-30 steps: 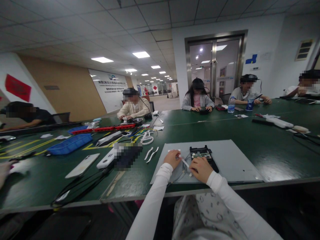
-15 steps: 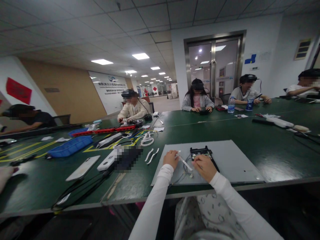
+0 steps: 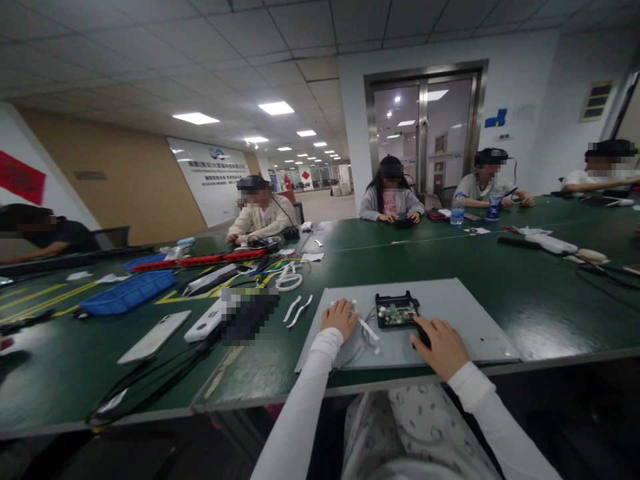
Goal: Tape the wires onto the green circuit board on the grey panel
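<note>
A grey metal panel [image 3: 465, 313] lies before me on the green table, carrying a black plastic frame [image 3: 407, 298] with a green circuit board [image 3: 401, 313] in it. My left hand [image 3: 341, 319] rests on the panel's left part, fingers spread and lying flat beside a white strip [image 3: 369, 329]. Thin grey cables with a small white connector [image 3: 376, 350] lie between that hand and the frame. On the frame's right side, my right hand [image 3: 444, 343] has its fingers stretched out, touching a black part [image 3: 423, 335]; its fingertips are partly hidden.
Two white curved strips [image 3: 299, 311] lie left of the panel. Further left are a white phone [image 3: 156, 337], a white device [image 3: 207, 323] with black cables and a blue tray [image 3: 129, 293]. Several people sit around the table. Water bottles [image 3: 457, 209] stand across it.
My right hand has moved right, from over the circuit board to the frame's right side, uncovering the board. My left hand's fingers have spread flatter by the white strip. The view has shifted slightly.
</note>
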Demonstrator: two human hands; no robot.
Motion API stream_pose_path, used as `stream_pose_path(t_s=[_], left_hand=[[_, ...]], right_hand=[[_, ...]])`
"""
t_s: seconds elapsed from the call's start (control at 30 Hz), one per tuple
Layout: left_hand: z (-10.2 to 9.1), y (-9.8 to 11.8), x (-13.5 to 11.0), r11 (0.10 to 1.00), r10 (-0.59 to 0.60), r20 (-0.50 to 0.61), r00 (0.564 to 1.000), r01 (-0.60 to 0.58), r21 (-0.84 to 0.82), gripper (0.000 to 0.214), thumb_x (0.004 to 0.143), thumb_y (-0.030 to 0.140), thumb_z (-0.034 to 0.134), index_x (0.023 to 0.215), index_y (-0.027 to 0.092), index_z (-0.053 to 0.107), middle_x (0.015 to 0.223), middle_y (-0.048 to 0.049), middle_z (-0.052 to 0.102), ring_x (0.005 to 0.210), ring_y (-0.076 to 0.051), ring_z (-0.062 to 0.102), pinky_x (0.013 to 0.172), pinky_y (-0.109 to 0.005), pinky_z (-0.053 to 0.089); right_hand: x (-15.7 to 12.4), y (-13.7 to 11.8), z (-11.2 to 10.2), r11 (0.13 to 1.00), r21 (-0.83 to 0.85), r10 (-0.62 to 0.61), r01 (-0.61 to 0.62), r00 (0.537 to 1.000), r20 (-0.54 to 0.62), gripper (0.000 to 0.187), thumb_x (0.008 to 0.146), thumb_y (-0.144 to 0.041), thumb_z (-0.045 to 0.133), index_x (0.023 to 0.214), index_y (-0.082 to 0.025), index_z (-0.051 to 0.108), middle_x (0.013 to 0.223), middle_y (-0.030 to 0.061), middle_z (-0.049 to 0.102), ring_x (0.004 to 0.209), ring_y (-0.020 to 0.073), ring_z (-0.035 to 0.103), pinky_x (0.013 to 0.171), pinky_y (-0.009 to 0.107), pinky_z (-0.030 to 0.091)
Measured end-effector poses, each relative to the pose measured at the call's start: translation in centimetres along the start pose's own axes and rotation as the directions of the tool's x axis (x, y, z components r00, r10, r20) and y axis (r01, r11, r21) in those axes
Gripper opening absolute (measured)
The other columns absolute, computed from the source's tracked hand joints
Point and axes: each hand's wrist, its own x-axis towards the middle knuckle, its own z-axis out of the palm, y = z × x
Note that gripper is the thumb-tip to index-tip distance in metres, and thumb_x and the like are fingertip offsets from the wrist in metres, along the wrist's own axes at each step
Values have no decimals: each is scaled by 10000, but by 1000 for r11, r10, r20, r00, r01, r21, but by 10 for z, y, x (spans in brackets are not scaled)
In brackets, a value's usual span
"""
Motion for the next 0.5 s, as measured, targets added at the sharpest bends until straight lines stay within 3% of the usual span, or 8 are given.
stream_pose_path(t_s=[0.2, 0.5], left_hand=[[1, -2, -1, 1000, 7, 2, 1000, -7, 24, 499, 819, 516, 183, 1247, 280, 282, 1355, -19, 229, 1228, -219, 182, 971, -445, 169], [-4, 2, -2, 1000, -8, 39, 999, 8, 13, 511, 820, 517, 180, 1261, 273, 260, 1362, -20, 209, 1235, -213, 161, 979, -441, 151]], right_hand=[[-6, -9, -5, 1000, 19, 14, -14, 1000, -2, 278, 786, -387, 405, 977, -251, 553, 814, 42, 535, 818, 173, 477, 706, 277, 309], [-8, -11, -9, 1000, 7, 2, -1, 999, -37, 261, 782, -376, 410, 958, -238, 545, 823, 31, 542, 837, 165, 471, 738, 277, 293]])
